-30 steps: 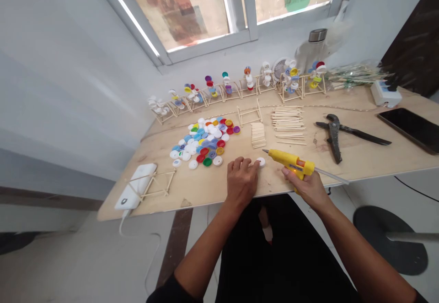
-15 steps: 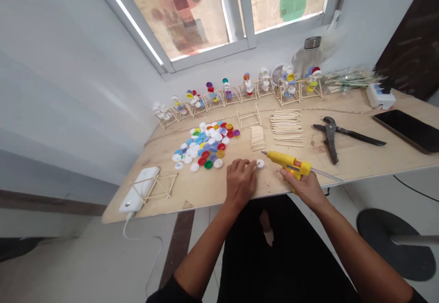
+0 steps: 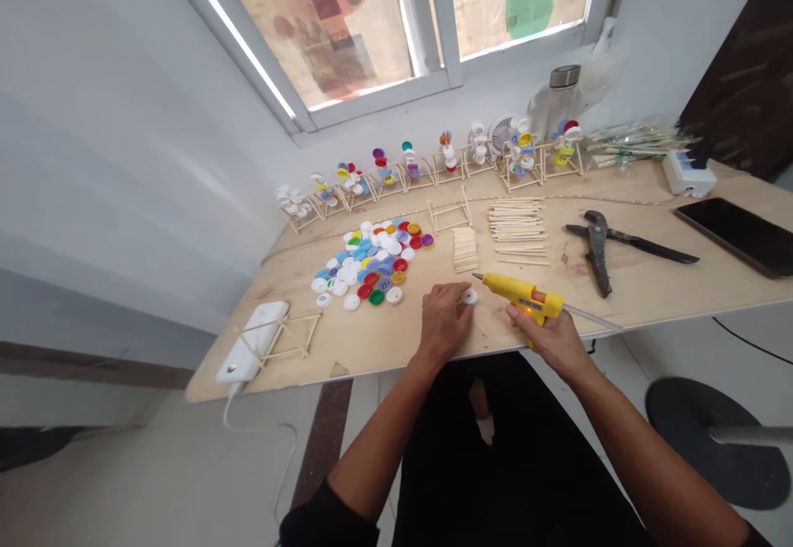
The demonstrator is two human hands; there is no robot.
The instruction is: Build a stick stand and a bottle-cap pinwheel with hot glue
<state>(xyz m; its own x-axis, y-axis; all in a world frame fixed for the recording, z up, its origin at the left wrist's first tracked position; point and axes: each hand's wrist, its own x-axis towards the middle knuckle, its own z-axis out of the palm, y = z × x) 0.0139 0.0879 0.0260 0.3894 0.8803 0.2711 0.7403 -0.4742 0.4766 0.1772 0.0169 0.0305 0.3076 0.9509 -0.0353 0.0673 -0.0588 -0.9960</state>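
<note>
A yellow hot glue gun (image 3: 519, 292) with a clear glue stick out of its back is gripped in my right hand (image 3: 553, 335). Its nozzle points left, just above a white bottle cap (image 3: 471, 297) on the table. My left hand (image 3: 447, 316) bends its fingers around the cap's left side, thumb and fingertips closed against it. To the left lies a pile of coloured bottle caps (image 3: 372, 262). Short sticks (image 3: 465, 249) are stacked behind the cap, with longer sticks (image 3: 517, 229) farther right.
Pliers (image 3: 598, 251) and a phone (image 3: 737, 235) lie on the right. Stick stands bearing cap wheels (image 3: 412, 165) line the back wall. A bare stick frame (image 3: 449, 215) stands before them; another frame (image 3: 291, 339) leans over a white power bank (image 3: 254, 340) at left.
My left hand has shifted right, its fingers now closer around the white cap. The glue gun in my right hand has hardly moved.
</note>
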